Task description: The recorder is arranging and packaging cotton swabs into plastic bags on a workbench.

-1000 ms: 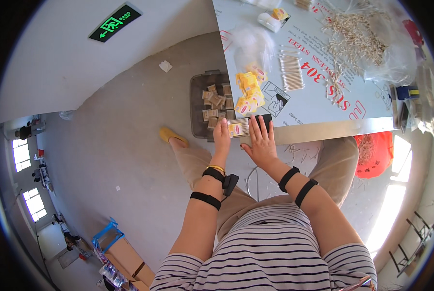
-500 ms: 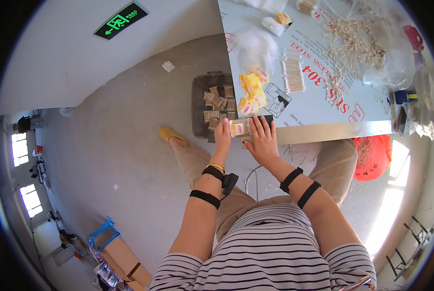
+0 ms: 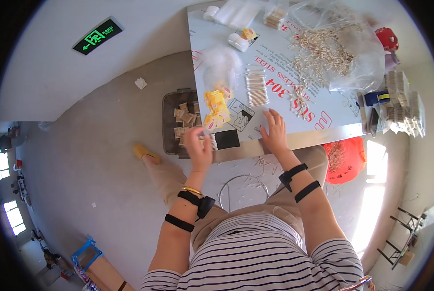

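Shifted rightward off the swab pack (image 3: 214, 141) since the earlier frame, the right hand (image 3: 275, 135) is over the table (image 3: 299, 130), fingers apart. At the front edge, beside a black pad (image 3: 228, 139), the pack lies partly behind the left hand (image 3: 198, 150); whether those blurred fingers grip it, I cannot tell. Beyond are yellow cards (image 3: 217, 103) and lined-up swabs (image 3: 257, 90); leftward, a bin (image 3: 166, 127) of small packs.

From here, the right hand (image 3: 275, 136) has left the swab pack (image 3: 214, 141) and black pad (image 3: 228, 139), fingers apart above the table's edge (image 3: 299, 142); the left hand (image 3: 199, 151) (slightly blurred) now covers the label.
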Demonstrator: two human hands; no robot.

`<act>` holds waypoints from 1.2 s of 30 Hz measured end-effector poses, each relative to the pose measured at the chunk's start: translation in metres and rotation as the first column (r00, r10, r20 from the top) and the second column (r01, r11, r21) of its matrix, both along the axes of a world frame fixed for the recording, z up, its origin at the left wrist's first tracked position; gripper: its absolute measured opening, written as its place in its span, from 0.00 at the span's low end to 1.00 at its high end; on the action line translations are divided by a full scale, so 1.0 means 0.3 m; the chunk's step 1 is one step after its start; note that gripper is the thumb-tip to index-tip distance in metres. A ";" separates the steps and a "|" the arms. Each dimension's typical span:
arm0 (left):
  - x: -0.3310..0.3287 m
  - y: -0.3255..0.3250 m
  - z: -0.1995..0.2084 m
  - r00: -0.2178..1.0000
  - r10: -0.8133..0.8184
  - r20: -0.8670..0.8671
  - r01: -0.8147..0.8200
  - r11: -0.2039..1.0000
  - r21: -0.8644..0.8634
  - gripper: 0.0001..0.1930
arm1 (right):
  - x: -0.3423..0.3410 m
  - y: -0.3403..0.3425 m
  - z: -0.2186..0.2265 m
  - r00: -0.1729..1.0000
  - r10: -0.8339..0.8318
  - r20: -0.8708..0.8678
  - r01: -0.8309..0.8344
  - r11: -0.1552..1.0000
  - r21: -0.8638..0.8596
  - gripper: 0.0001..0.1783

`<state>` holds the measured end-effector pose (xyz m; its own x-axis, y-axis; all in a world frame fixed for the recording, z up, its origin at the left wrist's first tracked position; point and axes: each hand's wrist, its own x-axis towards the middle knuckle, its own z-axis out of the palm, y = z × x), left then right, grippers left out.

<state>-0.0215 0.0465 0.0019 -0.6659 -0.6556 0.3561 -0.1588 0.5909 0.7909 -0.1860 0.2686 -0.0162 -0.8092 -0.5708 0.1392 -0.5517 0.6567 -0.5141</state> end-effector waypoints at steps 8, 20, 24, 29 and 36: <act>-0.290 0.213 -0.037 0.898 -0.374 0.232 0.392 0.919 -0.036 0.24 | -0.109 -0.061 0.002 0.990 0.110 -0.088 -0.101 0.990 0.103 0.34; -0.427 0.213 -0.138 0.884 -0.320 0.342 0.412 0.878 -0.243 0.29 | -0.133 -0.049 -0.007 0.990 0.114 -0.078 -0.108 0.991 0.075 0.32; -0.428 0.215 -0.152 0.864 -0.318 0.389 0.437 0.858 -0.268 0.29 | -0.149 -0.050 -0.007 0.994 0.104 -0.044 -0.104 0.995 0.012 0.31; -0.423 0.213 -0.159 0.866 -0.312 0.392 0.433 0.859 -0.273 0.28 | -0.201 -0.077 -0.003 0.994 0.081 -0.079 -0.086 0.994 -0.060 0.27; -0.424 0.215 -0.153 0.858 -0.305 0.414 0.435 0.859 -0.269 0.27 | -0.248 -0.110 -0.005 0.981 0.155 -0.116 -0.159 0.987 -0.026 0.21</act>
